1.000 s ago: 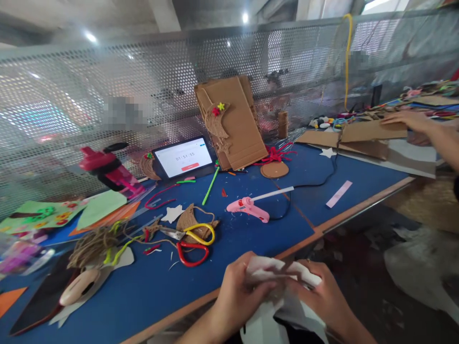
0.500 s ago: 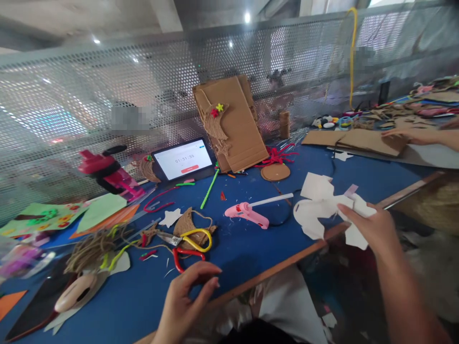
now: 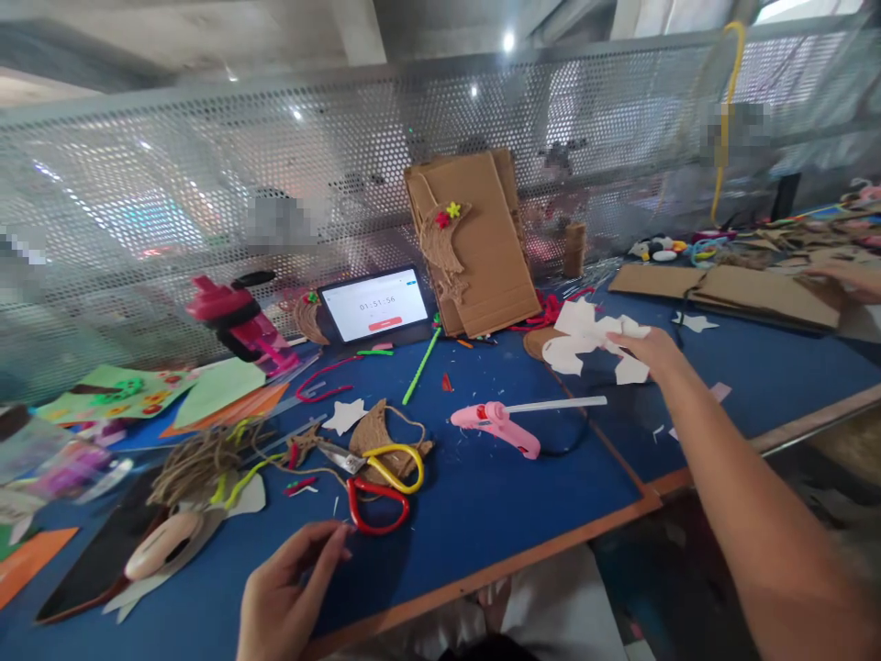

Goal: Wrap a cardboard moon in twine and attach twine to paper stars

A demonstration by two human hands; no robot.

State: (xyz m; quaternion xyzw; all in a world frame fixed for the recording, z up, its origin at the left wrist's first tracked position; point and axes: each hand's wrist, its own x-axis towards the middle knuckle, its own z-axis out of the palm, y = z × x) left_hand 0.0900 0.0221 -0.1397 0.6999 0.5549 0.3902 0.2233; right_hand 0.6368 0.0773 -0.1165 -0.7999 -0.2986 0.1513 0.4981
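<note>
My right hand [image 3: 643, 349] reaches over the table at the right, closed on white paper cutouts [image 3: 574, 341] with several lobes and points. The cutouts partly cover a round cardboard piece [image 3: 535, 342]. My left hand [image 3: 293, 578] is at the front edge, fingers curled and thumb against the fingertips, with nothing visible in it. Just beyond its fingertips are scissors [image 3: 381, 491] with one red and one yellow handle, lying partly on a brown twine-covered piece [image 3: 378, 431]. Between my hands lies a pink glue gun [image 3: 499, 427] with a clear glue stick in its back.
A tablet [image 3: 377, 303] with a running timer stands before cardboard sheets [image 3: 485, 239] bearing a twine crescent. At left are a pink bottle [image 3: 238, 317], twine [image 3: 189, 459] and a white star [image 3: 345, 416]. Another person's hand [image 3: 846, 273] touches folded cardboard [image 3: 757, 294] at right.
My right hand has carried the white cutouts from the table's front edge farther back over the table. A pale strip now lies apart from them. My left hand has drawn back slightly and its fingers have closed.
</note>
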